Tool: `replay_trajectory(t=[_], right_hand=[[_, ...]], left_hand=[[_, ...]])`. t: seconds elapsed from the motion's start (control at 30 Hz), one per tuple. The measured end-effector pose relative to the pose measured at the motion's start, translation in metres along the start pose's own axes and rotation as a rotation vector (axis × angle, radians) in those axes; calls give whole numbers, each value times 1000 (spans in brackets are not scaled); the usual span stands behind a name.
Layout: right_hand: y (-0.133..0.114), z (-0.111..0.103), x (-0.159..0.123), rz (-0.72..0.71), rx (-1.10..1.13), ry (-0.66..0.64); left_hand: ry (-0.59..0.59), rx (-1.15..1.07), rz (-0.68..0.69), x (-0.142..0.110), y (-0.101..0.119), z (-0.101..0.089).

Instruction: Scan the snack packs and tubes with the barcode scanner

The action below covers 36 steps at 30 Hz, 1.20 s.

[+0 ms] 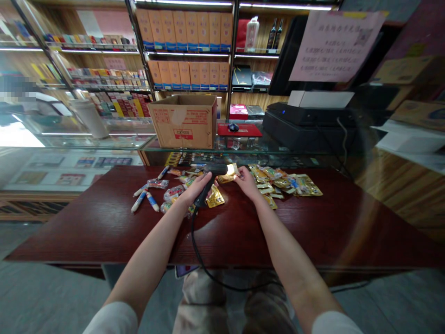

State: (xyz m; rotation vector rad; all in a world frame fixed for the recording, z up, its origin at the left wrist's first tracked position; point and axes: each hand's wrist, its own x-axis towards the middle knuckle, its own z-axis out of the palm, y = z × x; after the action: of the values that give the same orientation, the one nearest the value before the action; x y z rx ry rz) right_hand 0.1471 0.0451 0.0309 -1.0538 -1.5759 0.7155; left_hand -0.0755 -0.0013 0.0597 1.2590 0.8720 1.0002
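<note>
The left hand [195, 189] is clenched around the grip of a barcode scanner [208, 184], holding it above the counter [86, 232] with its head turned toward the right hand. The right hand [246, 183] pinches a gold packet [229, 172] by its edge, right at the scanner's head. More packets [285, 183] lie heaped just right of the right hand, tubes [144, 200] lie left of the left hand, and the scanner's cable [196, 250] trails toward the person.
</note>
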Motion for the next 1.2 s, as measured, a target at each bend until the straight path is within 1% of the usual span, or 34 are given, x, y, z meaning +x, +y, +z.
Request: replay_trajectory(t=[0.2,0.27,0.3,0.37,0.43,0.47,0.53,0.57,0.6,0.63,0.67,0.73,0.8,0.87,0.9,0.97,1.03,1.07,1.13,1.2], right_hand=[[0,2,-1,-14,26,-16],[-2,1,0,-13,-3,25],[-3,-1,1,-15,-37,78],[-4,-13,3,-32,-142,242],[-5,-33,4,-79,-276,427],[-4,-44,3,-121,-347,489],[0,-65,1,-166,-488,599],[2,-73,0,-169,-544,628],[6,-79,-2,-162,-596,625],[9,-82,-4,-142,-643,594],[11,-82,-6,-113,-688,536],[15,-79,-8,-28,-773,388],[14,-73,-10,66,-855,291],[8,-68,-11,122,-926,285],[5,-65,-11,127,-948,302],[-2,-59,-12,94,-960,319],[-7,-47,-11,24,-935,269],[-8,-38,-10,-9,-917,213],[-10,-15,-4,-45,-901,51],[-11,11,5,-19,-934,-136]], left_hand=[[-10,-44,-50,-1,3,-2],[5,-55,-38,-2,6,-2],[15,-57,-39,-3,8,-2],[70,-39,-61,-5,12,-3],[178,5,-90,-5,16,-5],[240,25,-103,-5,18,-8],[363,41,-116,-3,19,-14],[407,37,-124,-2,19,-17],[440,29,-133,-1,18,-21],[462,20,-143,1,16,-25],[474,10,-153,2,15,-28],[477,-13,-171,4,11,-33],[467,-32,-185,6,8,-35],[461,-41,-186,7,6,-36],[453,-37,-187,7,5,-36],[432,-21,-193,8,3,-36],[407,-9,-204,8,1,-36],[398,-12,-209,9,1,-36],[389,-38,-210,8,0,-36],[386,-68,-206,8,1,-36]])
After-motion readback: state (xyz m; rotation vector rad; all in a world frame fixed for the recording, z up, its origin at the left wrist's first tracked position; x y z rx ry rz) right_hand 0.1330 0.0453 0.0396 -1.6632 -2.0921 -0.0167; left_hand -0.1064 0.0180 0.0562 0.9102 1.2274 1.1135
